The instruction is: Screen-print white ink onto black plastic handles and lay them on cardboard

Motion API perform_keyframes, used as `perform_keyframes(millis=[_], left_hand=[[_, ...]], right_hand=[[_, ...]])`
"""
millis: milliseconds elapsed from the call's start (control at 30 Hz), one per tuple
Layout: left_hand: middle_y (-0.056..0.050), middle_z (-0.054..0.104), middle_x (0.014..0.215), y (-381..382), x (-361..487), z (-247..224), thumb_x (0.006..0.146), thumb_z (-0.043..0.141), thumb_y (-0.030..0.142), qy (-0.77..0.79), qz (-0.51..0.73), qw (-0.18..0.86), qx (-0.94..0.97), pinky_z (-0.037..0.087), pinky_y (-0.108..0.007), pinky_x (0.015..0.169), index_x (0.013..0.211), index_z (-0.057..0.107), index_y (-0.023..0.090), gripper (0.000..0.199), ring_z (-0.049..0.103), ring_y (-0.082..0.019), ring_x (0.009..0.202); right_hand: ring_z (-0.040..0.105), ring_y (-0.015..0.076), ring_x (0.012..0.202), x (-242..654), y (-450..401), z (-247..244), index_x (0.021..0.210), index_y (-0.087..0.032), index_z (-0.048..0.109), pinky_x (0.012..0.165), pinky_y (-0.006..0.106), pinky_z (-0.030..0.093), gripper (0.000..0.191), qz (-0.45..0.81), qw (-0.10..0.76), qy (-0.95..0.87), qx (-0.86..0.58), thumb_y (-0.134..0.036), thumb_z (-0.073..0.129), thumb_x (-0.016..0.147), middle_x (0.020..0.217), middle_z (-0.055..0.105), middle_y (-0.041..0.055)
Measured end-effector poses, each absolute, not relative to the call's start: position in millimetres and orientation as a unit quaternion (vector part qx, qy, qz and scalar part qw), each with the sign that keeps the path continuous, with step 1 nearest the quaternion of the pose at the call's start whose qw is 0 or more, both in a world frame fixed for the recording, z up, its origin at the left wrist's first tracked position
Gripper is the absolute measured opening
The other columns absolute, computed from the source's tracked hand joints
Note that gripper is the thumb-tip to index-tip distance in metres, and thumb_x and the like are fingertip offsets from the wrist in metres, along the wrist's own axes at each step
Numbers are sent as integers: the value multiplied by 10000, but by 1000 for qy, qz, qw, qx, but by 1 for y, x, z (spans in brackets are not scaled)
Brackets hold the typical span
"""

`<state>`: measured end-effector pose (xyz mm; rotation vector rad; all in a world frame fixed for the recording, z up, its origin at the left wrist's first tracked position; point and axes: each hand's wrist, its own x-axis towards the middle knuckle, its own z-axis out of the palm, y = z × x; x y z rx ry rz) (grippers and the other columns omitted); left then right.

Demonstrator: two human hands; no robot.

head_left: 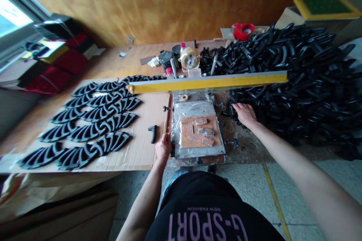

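1 loose part [153,135]: near the right edge of the cardboard [141,152], long axis front-to-back, your left hand [163,147] nearer.
Left hand: curled, hold unclear.
Right hand [245,115]: half-curled at the pile's [283,109] left edge, hold unclear.

Room over cardboard [141,154], yellow bar [209,83] ahead, heap [291,60] right

Part rows [102,100] on cardboard [141,155] left, plate [195,109] between, part heap [305,94] right; board [169,7] behind
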<state>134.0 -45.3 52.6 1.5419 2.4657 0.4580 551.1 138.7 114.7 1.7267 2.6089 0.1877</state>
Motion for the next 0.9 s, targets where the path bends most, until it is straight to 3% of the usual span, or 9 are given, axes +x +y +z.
perform_keyframes(millis=[100, 267, 467, 533, 667, 733, 800, 900], left_hand=[[-64, 683, 772, -43, 131, 56, 986, 323, 467, 833, 165, 101, 518, 268, -257, 606, 934, 642, 191, 425, 557, -148, 634], [-62, 682, 766, -40, 129, 65, 984, 329, 455, 832, 169, 114, 517, 280, -262, 628, 871, 636, 192, 420, 539, -143, 633], [-59, 671, 804, -39, 127, 84, 968, 377, 450, 827, 162, 121, 525, 312, -251, 637, 855, 645, 198, 385, 573, -161, 739], [-56, 672, 838, -27, 125, 108, 963, 395, 438, 823, 218, 120, 511, 346, -242, 657, 906, 657, 195, 362, 581, -156, 776], [-22, 626, 758, 24, 125, 190, 970, 333, 504, 699, 520, 179, 456, 428, -217, 630, 1191, 583, 177, 467, 552, -104, 626], [4, 572, 657, 51, 132, 232, 961, 311, 541, 611, 617, 246, 430, 439, -210, 568, 1105, 585, 167, 485, 515, -92, 539], [11, 528, 597, 66, 142, 261, 964, 288, 529, 567, 645, 296, 418, 435, -208, 524, 926, 598, 157, 486, 482, -86, 494], [-4, 546, 611, 56, 153, 273, 957, 296, 546, 557, 642, 322, 417, 447, -217, 531, 857, 622, 149, 523, 497, -90, 515]], right_hand=[[553, 245, 1025, 512, 110, 117, 1426, -191, 467, 898, 362, 374, 485, 4, -50, 841, 539, -154, 338, 960, 1130, 654, 115], [573, 213, 975, 432, 67, 115, 1319, -251, 596, 863, 327, 430, 375, -103, -151, 887, 424, -247, 474, 964, 1052, 680, 68], [559, 215, 937, 390, 55, 108, 1155, -273, 711, 812, 332, 447, 296, -87, -147, 905, 390, -209, 511, 947, 923, 660, 63], [564, 227, 982, 389, 57, 109, 1134, -257, 720, 844, 357, 455, 289, -84, -148, 902, 396, -207, 505, 947, 975, 668, 79], [488, 254, 1261, 381, 57, 117, 1311, -210, 602, 1047, 437, 397, 383, -117, -176, 908, 362, -260, 553, 934, 1349, 578, 115], [387, 268, 1380, 374, 52, 121, 1404, -184, 501, 1140, 486, 300, 529, -148, -161, 921, 322, -310, 614, 903, 1474, 463, 128], [364, 282, 1403, 371, 43, 125, 1372, -177, 536, 1172, 530, 230, 559, -203, -137, 926, 288, -332, 680, 855, 1471, 460, 134], [536, 223, 1273, 389, 33, 133, 1089, -196, 721, 1154, 475, 296, 309, -406, -172, 843, 309, -217, 746, 781, 1246, 666, 77]])
